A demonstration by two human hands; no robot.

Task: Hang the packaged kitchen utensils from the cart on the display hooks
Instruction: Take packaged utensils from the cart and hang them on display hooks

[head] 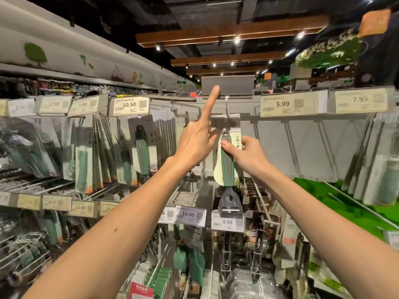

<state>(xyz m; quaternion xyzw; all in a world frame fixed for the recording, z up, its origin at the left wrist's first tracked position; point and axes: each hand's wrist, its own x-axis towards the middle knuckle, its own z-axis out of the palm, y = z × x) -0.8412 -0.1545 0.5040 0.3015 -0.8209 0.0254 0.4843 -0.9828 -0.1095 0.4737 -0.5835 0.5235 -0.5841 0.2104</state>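
Right hand (244, 156) is pinching the packaged utensil (227, 167) (green handle, metal head at the bottom), thumb on the handle. The card's top sits right at the display hook (226, 104). Left hand (194, 141): index finger straight up, tip touching the blank grey tag holder (228, 85), other fingers curled.

Left hand (195, 143) points its index finger up; right hand (244, 154) pinches the packaged utensil (227, 169).
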